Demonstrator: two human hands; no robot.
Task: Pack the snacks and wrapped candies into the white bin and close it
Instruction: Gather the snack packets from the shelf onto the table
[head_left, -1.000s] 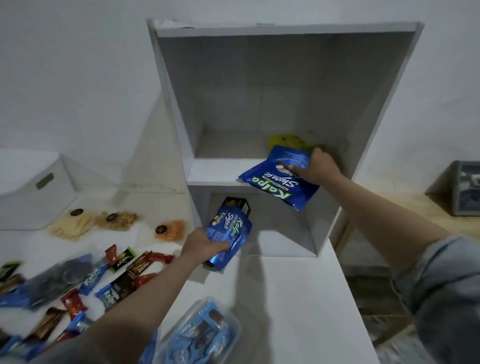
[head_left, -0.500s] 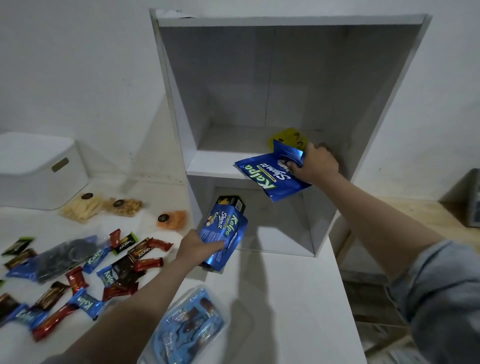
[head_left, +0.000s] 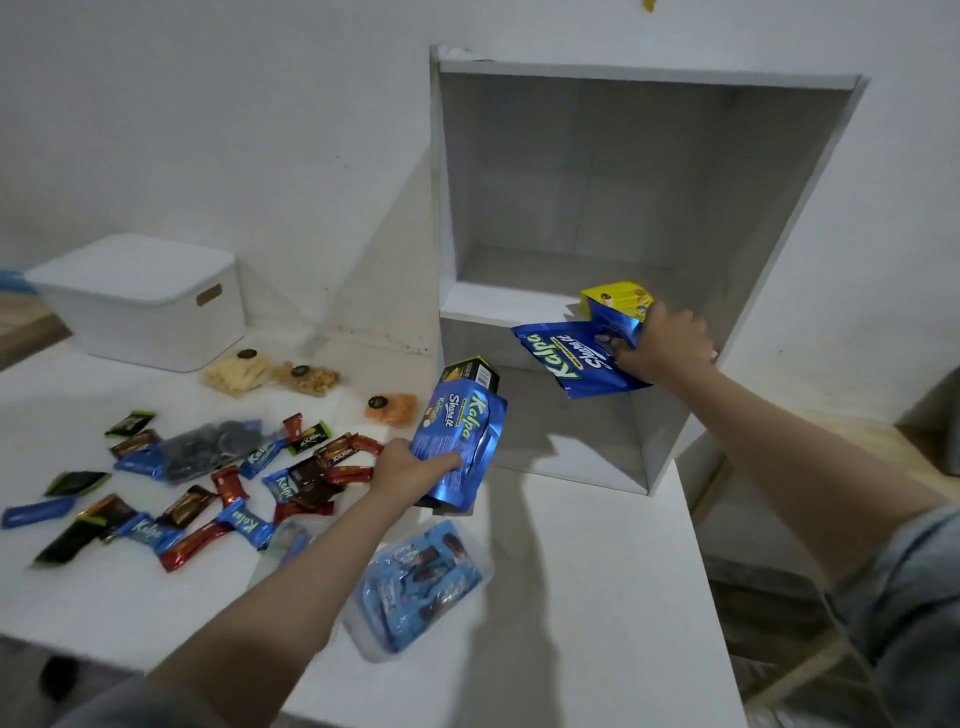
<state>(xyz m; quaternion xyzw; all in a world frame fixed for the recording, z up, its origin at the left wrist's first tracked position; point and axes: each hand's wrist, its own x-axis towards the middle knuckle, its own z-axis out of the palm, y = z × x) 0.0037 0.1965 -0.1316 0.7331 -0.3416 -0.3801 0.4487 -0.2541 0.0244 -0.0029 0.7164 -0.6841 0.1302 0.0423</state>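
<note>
My left hand (head_left: 410, 470) grips a blue Kalpa pouch (head_left: 460, 441) with a dark snack box (head_left: 475, 370) behind it, held above the table in front of the shelf unit. My right hand (head_left: 662, 343) holds a second blue Kalpa pouch (head_left: 571, 358) together with a yellow snack box (head_left: 621, 299) at the front edge of the shelf. The white bin (head_left: 140, 301) sits lidded at the far left by the wall. Several wrapped candies (head_left: 234, 488) lie scattered on the white table (head_left: 571, 597).
A white open shelf unit (head_left: 644, 260) stands on the table against the wall. A clear tub of blue packets (head_left: 421, 582) lies near the front. Three clear bags of chips and nuts (head_left: 306, 376) lie beside the bin. A dark clear bag (head_left: 213, 449) rests among the candies.
My right hand has pulled the blue pouch and the yellow box out toward the shelf's front edge. The view has swung left and back, showing more of the table and bin.
</note>
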